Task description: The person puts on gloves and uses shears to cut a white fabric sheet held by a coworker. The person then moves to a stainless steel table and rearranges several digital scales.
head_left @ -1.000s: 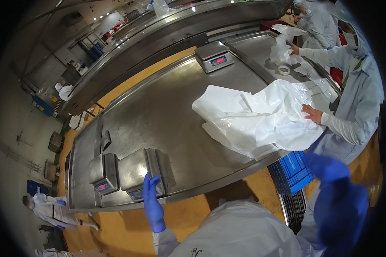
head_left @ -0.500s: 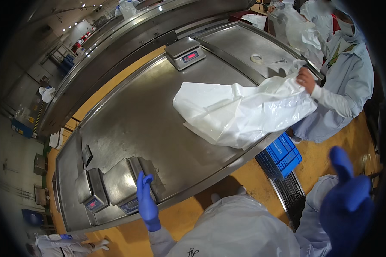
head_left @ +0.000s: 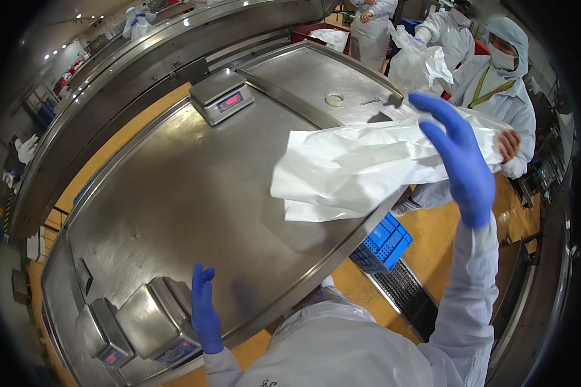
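Observation:
My right hand (head_left: 458, 161), in a blue glove, is raised in front of a large white plastic bag (head_left: 348, 168). Its fingers are spread and curved, and I see nothing between them. The bag lies crumpled across the right part of the steel table (head_left: 239, 187), and a co-worker's bare hand (head_left: 509, 145) grips its far right end. My left hand (head_left: 204, 309), also gloved in blue, hovers beside a steel scale (head_left: 156, 320) with its fingers extended and nothing in it. Whether my right hand touches the bag cannot be made out.
A smaller scale (head_left: 103, 329) stands at the near left, another scale (head_left: 221, 95) at the far edge. A roll of tape (head_left: 334, 100) and scissors (head_left: 372, 100) lie on the far right section. Below the table edge is a blue crate (head_left: 382, 245) by a floor grate (head_left: 407, 300). Several co-workers stand beyond.
My right hand has swung up from the lower right to in front of the bag. The bag has shifted and lies narrower, its end still in the co-worker's hand. My view has turned.

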`<state>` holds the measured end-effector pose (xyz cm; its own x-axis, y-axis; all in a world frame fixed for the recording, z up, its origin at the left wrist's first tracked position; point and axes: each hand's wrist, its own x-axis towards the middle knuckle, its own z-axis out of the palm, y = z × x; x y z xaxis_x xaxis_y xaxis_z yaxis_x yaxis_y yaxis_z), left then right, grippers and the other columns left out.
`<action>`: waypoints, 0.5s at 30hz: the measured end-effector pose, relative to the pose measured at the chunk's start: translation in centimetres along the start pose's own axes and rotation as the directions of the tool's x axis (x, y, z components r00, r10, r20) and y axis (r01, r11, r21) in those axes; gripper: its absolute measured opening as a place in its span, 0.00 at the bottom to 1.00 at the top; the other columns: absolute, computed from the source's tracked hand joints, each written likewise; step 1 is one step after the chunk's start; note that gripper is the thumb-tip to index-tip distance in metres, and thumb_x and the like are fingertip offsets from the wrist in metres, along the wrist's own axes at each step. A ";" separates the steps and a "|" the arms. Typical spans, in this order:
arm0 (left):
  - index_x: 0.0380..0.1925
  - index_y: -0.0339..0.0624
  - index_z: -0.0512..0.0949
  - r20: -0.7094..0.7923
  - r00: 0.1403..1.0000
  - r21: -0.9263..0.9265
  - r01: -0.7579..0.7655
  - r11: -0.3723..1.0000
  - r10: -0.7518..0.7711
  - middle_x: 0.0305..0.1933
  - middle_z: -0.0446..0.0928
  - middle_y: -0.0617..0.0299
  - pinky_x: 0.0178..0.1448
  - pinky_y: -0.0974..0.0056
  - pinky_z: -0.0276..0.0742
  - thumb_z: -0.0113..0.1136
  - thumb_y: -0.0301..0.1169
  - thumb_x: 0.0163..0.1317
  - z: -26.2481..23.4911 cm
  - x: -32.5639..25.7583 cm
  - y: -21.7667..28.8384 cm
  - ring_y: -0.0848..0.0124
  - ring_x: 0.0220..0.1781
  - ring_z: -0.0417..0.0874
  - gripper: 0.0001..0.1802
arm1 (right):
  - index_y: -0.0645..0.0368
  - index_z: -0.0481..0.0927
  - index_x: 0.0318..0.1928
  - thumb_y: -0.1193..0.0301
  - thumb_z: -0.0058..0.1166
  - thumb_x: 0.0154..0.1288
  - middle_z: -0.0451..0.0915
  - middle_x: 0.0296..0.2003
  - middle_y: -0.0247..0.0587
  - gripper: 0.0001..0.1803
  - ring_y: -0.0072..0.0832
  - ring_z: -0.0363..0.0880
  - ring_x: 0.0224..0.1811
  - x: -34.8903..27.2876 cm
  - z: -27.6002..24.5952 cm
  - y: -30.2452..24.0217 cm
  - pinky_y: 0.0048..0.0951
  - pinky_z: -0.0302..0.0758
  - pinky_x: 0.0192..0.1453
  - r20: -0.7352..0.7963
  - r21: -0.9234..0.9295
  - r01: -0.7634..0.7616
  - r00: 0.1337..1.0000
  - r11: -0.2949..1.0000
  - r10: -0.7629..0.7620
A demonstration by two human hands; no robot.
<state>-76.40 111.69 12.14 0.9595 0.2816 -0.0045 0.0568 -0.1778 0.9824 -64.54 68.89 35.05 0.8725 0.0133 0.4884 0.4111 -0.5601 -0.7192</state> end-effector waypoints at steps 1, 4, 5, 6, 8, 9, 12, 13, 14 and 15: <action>0.74 0.38 0.65 0.020 1.000 0.012 0.018 1.000 -0.018 0.64 0.76 0.56 0.75 0.63 0.63 0.47 0.33 0.77 0.9 0.8 -0.2 0.67 0.67 0.74 0.27 | 0.63 0.75 0.66 0.64 0.54 0.73 0.79 0.59 0.45 0.26 0.33 0.76 0.62 2.7 0.2 2.9 0.32 0.66 0.71 -0.072 -0.018 0.040 0.997 0.999 -0.042; 0.74 0.39 0.64 0.029 0.994 0.065 0.108 0.992 -0.110 0.64 0.76 0.57 0.74 0.64 0.64 0.47 0.32 0.77 4.1 3.2 -1.0 0.69 0.66 0.74 0.28 | 0.58 0.74 0.68 0.59 0.56 0.73 0.79 0.61 0.47 0.28 0.35 0.76 0.64 10.9 1.1 14.0 0.33 0.69 0.70 -0.091 -0.140 0.036 0.995 0.989 -0.049; 0.75 0.40 0.64 0.029 0.993 0.075 0.113 0.991 -0.115 0.64 0.75 0.57 0.73 0.64 0.65 0.47 0.31 0.77 5.2 4.0 -1.2 0.69 0.66 0.74 0.28 | 0.57 0.74 0.68 0.59 0.56 0.73 0.79 0.61 0.49 0.28 0.37 0.77 0.64 13.4 2.2 18.3 0.34 0.71 0.69 -0.041 -0.102 0.088 0.995 0.991 -0.092; 0.75 0.41 0.65 -0.004 0.982 0.070 0.188 0.980 -0.188 0.64 0.75 0.58 0.72 0.64 0.65 0.47 0.31 0.77 6.2 4.7 -1.4 0.70 0.65 0.74 0.28 | 0.56 0.74 0.68 0.57 0.56 0.73 0.80 0.61 0.50 0.28 0.40 0.78 0.64 15.5 3.3 22.6 0.36 0.72 0.68 0.074 -0.268 -0.015 0.997 0.963 0.036; 0.75 0.44 0.65 -0.039 0.966 0.004 0.258 0.966 -0.257 0.63 0.75 0.59 0.70 0.66 0.66 0.47 0.31 0.77 8.0 6.1 -1.6 0.70 0.65 0.74 0.27 | 0.51 0.75 0.67 0.51 0.54 0.71 0.80 0.61 0.49 0.30 0.47 0.79 0.62 18.7 6.4 31.1 0.41 0.74 0.67 0.263 -0.607 -0.117 0.904 0.786 0.338; 0.74 0.47 0.68 -0.031 0.999 0.330 0.027 0.943 -0.017 0.62 0.75 0.60 0.67 0.67 0.67 0.48 0.31 0.76 8.9 6.6 -1.8 0.71 0.63 0.74 0.27 | 0.51 0.75 0.67 0.51 0.53 0.69 0.79 0.63 0.45 0.31 0.45 0.78 0.65 19.6 8.1 35.1 0.41 0.73 0.68 0.325 -0.673 -0.171 0.805 0.719 0.496; 0.68 0.37 0.72 -0.059 0.977 0.351 0.214 0.912 -0.207 0.71 0.73 0.53 0.75 0.61 0.64 0.49 0.35 0.78 9.8 6.6 -1.8 0.62 0.71 0.72 0.23 | 0.49 0.73 0.70 0.56 0.51 0.69 0.75 0.67 0.46 0.30 0.42 0.74 0.69 20.1 11.4 45.4 0.39 0.69 0.73 0.094 -0.619 -0.473 0.749 0.628 0.656; 0.67 0.36 0.73 -0.039 0.977 0.461 0.205 0.863 -0.212 0.72 0.72 0.51 0.78 0.58 0.62 0.49 0.37 0.79 9.9 6.5 -1.8 0.59 0.74 0.71 0.23 | 0.49 0.71 0.72 0.60 0.49 0.68 0.75 0.68 0.46 0.32 0.42 0.74 0.69 20.8 12.1 48.3 0.39 0.69 0.73 0.020 -0.555 -0.586 0.700 0.590 0.714; 0.66 0.36 0.74 -0.071 0.985 0.528 0.173 0.832 -0.160 0.71 0.73 0.51 0.78 0.58 0.62 0.49 0.36 0.78 9.9 6.1 -1.9 0.59 0.73 0.71 0.23 | 0.48 0.69 0.74 0.65 0.49 0.65 0.75 0.67 0.47 0.34 0.40 0.75 0.69 21.4 12.6 50.7 0.39 0.69 0.73 -0.030 -0.521 -0.661 0.647 0.541 0.762; 0.64 0.35 0.75 -0.093 0.990 0.590 0.141 0.795 -0.107 0.70 0.74 0.51 0.78 0.58 0.62 0.50 0.36 0.78 9.9 5.9 -2.0 0.59 0.73 0.72 0.22 | 0.48 0.67 0.75 0.67 0.49 0.64 0.75 0.68 0.48 0.36 0.42 0.75 0.69 21.9 12.5 52.9 0.42 0.69 0.73 -0.030 -0.364 -0.782 0.553 0.506 0.833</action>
<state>-68.10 104.34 8.30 0.9180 0.3857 -0.0919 0.3436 -0.6581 0.6699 -20.41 49.88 1.52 0.8167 -0.4839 -0.3143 -0.5704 -0.5952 -0.5660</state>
